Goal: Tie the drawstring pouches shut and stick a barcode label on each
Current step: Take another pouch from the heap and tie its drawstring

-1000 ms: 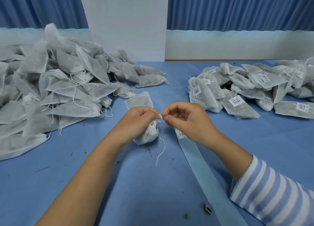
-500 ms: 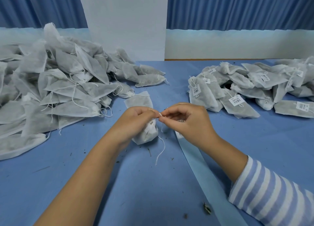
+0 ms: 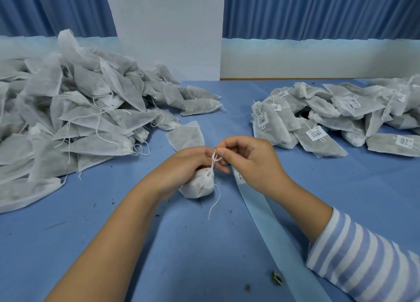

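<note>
A white drawstring pouch (image 3: pixel 200 184) lies on the blue table at centre, its neck gathered. My left hand (image 3: pixel 188 165) grips the neck of this pouch. My right hand (image 3: pixel 252 163) pinches the white drawstring (image 3: pixel 214 157), which forms a small loop just above the neck. One loose string end (image 3: pixel 214 202) trails down onto the table. A pale blue label backing strip (image 3: pixel 272 233) runs from under my right hand toward the near right, with a barcode label (image 3: pixel 240 176) at its top end.
A large heap of unlabelled pouches (image 3: pixel 75 119) fills the left side. One flat pouch (image 3: pixel 186 135) lies just behind my hands. A pile of tied, labelled pouches (image 3: pixel 329 117) sits at the right. Small dried bits (image 3: pixel 276 279) lie scattered on the table.
My right hand has risen a little and drawn the drawstring up into a visible loop above the pouch neck. My left hand has stayed on the pouch.
</note>
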Motion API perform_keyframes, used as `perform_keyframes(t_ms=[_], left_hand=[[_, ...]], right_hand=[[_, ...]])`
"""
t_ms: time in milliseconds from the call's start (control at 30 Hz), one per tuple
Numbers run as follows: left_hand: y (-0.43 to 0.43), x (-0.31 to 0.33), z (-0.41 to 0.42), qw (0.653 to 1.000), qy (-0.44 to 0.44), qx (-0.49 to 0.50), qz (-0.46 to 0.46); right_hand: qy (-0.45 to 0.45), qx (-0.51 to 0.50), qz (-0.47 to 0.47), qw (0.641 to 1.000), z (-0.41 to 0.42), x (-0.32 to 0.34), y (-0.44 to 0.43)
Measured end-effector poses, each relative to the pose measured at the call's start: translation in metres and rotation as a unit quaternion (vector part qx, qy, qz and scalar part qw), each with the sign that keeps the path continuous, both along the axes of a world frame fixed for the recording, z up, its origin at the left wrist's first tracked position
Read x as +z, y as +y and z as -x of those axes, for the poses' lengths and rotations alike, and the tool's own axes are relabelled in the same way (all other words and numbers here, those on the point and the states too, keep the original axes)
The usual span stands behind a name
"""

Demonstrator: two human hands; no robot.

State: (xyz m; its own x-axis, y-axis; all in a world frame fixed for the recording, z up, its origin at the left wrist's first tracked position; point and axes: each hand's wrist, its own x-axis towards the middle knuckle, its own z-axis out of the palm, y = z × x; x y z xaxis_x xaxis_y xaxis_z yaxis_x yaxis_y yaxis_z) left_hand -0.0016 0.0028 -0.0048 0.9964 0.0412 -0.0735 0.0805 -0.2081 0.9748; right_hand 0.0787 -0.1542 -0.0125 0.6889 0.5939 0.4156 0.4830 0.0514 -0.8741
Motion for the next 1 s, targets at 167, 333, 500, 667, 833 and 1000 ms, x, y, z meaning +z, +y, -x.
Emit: perform_keyframes(t_ms=[167,333,500,667,833,1000], left_hand=[[0.0,0.005,0.003,1.0,-0.006,0.022,-0.008],[-0.005,0.003,0.001,0.996,-0.027,0.078,-0.028],[-0.013,-0.006,-0.005,0.982,-0.086,0.146,-0.077],[-0.023,-0.011,-0.003,0.942,-0.142,0.163,-0.256],[-0.03,-0.01,-0.005,0.917,-0.163,0.175,-0.321],[-0.036,-0.009,-0.006,0.889,-0.198,0.177,-0.372]], right_hand=[[0.024,0.005,-0.022,0.999,0.0,0.002,-0.001],[0.053,-0.008,-0.037,0.998,-0.001,0.006,0.0],[0.157,-0.024,-0.021,0.987,-0.003,0.003,0.004],[0.285,-0.032,-0.049,0.957,-0.006,0.009,0.002],[0.288,-0.049,-0.053,0.955,-0.007,0.012,0.001],[0.277,-0.079,-0.071,0.955,-0.007,0.013,0.001]])
